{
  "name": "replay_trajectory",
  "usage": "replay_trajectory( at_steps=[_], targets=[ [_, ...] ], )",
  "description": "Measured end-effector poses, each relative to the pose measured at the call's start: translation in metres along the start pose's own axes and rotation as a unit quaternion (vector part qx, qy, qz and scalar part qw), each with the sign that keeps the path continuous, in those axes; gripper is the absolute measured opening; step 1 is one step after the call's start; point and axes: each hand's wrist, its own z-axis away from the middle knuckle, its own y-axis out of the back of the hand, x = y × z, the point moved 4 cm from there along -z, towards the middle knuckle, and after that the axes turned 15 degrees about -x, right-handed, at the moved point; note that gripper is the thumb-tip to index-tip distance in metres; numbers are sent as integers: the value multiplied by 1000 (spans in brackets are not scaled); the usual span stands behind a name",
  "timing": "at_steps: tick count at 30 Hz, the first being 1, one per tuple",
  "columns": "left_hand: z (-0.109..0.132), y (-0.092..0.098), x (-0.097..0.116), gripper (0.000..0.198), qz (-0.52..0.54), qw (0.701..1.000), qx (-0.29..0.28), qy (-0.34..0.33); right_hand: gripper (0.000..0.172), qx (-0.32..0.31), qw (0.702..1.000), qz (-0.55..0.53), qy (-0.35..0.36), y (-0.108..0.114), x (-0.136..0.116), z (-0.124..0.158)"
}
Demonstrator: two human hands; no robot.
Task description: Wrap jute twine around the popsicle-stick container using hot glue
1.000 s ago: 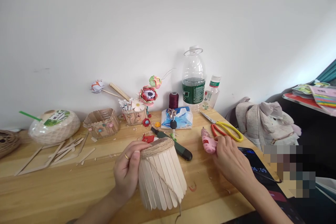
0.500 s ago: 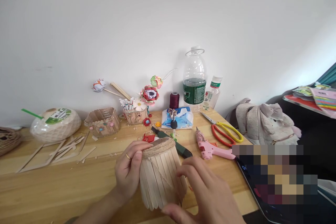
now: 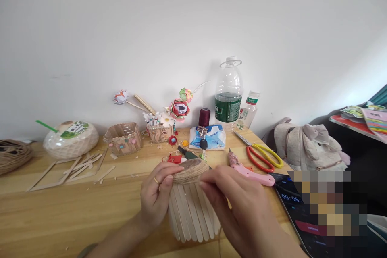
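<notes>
A round container of upright wooden craft sticks (image 3: 189, 213) stands on the table in front of me, with twine (image 3: 190, 174) wound around its top. My left hand (image 3: 159, 189) is closed on the rim from the left, fingers over the top edge and thumb on the outside of the wound band. At the right side of the band, my right hand (image 3: 238, 201) is pinched, thumb against fingers. A loose strand of twine shows below that hand; the part between its fingertips is hidden. The container's right side lies behind the hand.
Behind the container are a green-handled tool (image 3: 187, 153), a tissue pack (image 3: 208, 137) with keys, and a pink glue gun (image 3: 250, 174). Scissors (image 3: 263, 155) and a tablet (image 3: 290, 201) lie right. Loose sticks (image 3: 81, 169), a coconut (image 3: 71, 139) and a twine ball (image 3: 13, 157) sit left.
My right hand has gone from spread fingers at the container's lower right to a pinch up at the twine band. The left hand keeps its hold on the rim. The view has shifted slightly.
</notes>
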Motion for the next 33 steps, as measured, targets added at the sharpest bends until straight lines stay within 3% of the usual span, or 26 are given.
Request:
replay_trajectory(
  at_steps=[5, 11, 33],
  targets=[
    [1, -1, 0, 27, 2, 1000, -3, 10, 20, 0, 996, -57, -72, -2, 23, -5],
    [0, -1, -1, 28, 3, 1000, 1, 13, 22, -10, 982, -136, -133, -16, 48, 10],
    [2, -1, -6, 31, -9, 999, -1, 35, 27, 6, 964, -180, -194, -34, 68, 22]
  ],
)
